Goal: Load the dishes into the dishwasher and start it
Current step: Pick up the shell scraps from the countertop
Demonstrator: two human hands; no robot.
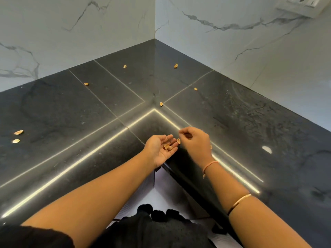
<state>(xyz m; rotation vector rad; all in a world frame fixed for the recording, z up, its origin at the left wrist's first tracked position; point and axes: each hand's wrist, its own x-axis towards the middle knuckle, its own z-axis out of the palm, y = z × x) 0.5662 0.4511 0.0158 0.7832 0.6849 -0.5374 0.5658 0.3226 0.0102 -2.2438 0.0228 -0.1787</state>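
Nutshells (167, 146) in upturned left hand (159, 149), right hand (196, 140) beside

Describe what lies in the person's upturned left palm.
A few nutshells rest in the left hand, overlapping, so the count is unclear; the right hand beside it covers none.

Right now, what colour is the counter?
Counter: glossy black, seen in the head view.

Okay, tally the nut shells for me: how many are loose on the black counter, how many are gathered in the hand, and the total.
Loose shells on the countertop: 7
Gathered shells on the left hand: 3 showing
Total: 10
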